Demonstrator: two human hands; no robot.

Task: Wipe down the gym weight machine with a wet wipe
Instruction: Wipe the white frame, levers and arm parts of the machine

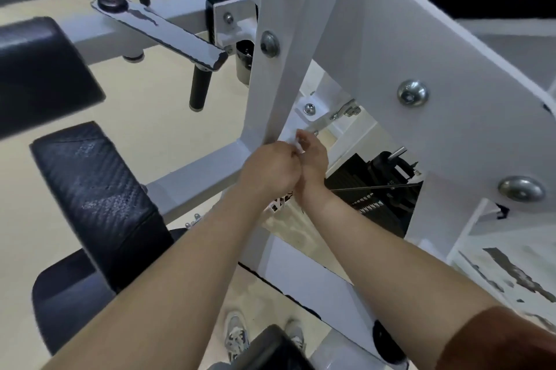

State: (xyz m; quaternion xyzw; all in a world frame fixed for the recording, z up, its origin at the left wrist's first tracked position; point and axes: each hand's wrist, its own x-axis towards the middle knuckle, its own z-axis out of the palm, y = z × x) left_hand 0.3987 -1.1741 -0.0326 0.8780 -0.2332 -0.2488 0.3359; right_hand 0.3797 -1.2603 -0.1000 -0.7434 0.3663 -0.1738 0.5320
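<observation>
You pinch the small white wet wipe (pixel 297 141) between left hand (pixel 270 168) and right hand (pixel 314 156), just beside the white painted steel machine upright (pixel 270 98); open it flat before pressing on.

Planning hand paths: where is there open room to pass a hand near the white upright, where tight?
Open: bare floor left of the upright, between black handle above and crossbar below. Tight: right of it, where left hand and right hand hold the wipe beside bracket, cable, weight stack.
</observation>
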